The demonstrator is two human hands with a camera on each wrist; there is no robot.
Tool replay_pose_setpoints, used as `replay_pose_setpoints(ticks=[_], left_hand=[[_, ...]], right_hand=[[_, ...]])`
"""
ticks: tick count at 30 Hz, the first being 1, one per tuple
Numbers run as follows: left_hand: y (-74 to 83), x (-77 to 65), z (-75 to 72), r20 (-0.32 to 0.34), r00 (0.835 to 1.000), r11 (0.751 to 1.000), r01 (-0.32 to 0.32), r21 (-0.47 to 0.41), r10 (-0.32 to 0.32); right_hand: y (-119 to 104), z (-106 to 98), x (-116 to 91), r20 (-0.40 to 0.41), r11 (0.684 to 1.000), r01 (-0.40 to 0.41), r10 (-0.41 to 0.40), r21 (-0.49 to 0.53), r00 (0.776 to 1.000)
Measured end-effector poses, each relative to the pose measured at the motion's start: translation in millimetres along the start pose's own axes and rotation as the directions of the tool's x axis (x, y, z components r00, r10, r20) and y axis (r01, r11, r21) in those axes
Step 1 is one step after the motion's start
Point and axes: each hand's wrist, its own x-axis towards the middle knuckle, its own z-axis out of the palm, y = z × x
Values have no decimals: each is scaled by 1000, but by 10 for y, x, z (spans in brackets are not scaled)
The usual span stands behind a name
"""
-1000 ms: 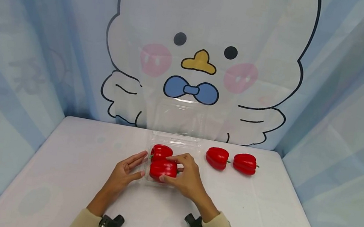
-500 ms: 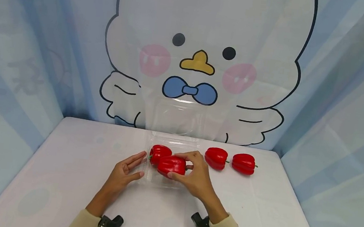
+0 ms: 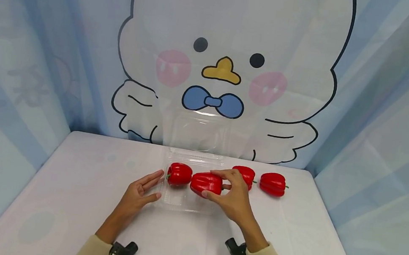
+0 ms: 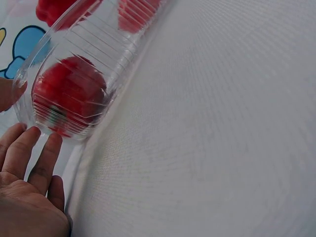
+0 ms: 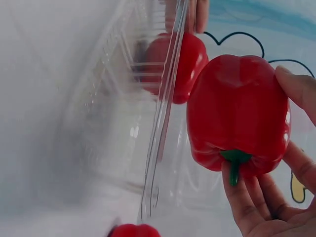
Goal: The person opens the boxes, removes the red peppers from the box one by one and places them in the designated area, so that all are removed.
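A clear plastic clamshell box (image 3: 183,205) stands on the table, its lid (image 3: 200,133) raised at the back. One red bell pepper (image 3: 179,174) lies in the box's left part, stem toward the left. My right hand (image 3: 233,195) grips a second bell pepper (image 3: 206,184) between thumb and fingers. In the right wrist view this held pepper (image 5: 239,111) is above the box rim, its green stem by my fingers. My left hand (image 3: 140,192) has its fingers extended along the box's left wall; in the left wrist view the fingertips (image 4: 32,133) are right at the rim.
Two more red bell peppers, a nearer one (image 3: 247,176) partly behind my right hand and a farther one (image 3: 273,184), lie right of the box. A white cloth covers the table (image 3: 66,195). A printed curtain (image 3: 300,37) hangs behind it.
My right hand has moved right with its bell pepper, from in front of the other pepper to the box's right side. The pepper in the box shows fully now. My left hand stays put.
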Motion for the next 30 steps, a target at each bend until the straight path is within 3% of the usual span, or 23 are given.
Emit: replay_pose_setpoints(ticks=[19,30], left_hand=[[-11,6,-6,7,1000,1000,-3,11,3],[-18,12,-8,11,1000,1000,-4,-1,4]], right_hand=[[262,-404,-78,-64,998,-36,34,-44,997],[450,-600,-171,-110,990,-99,87,-105,990]])
